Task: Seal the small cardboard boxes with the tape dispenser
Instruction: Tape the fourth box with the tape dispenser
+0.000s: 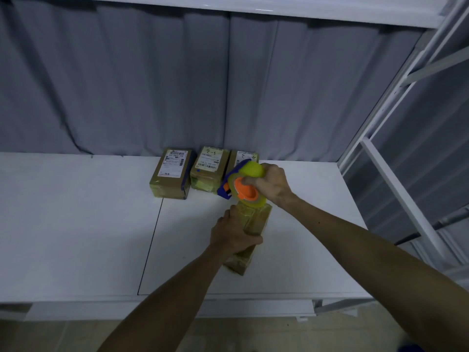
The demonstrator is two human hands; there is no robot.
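A small brown cardboard box (253, 219), wrapped in yellowish tape, lies lengthwise on the white table (76, 224). My left hand (232, 233) grips its middle from the left side. My right hand (270, 184) holds a tape dispenser (241, 185) with a yellow handle, an orange hub and a blue blade end; the tape roll touches the far end of the box. Three more small boxes with shipping labels stand in a row at the back: a left box (171, 172), a middle box (208, 170) and a right box (242, 157) partly hidden behind the dispenser.
A grey curtain (152, 85) hangs behind the table. A white shelf board (253, 6) runs overhead, and a white metal rack frame (396, 174) stands to the right. A thin seam (152, 237) crosses the tabletop left of my hands. Tan floor shows below the table's front edge.
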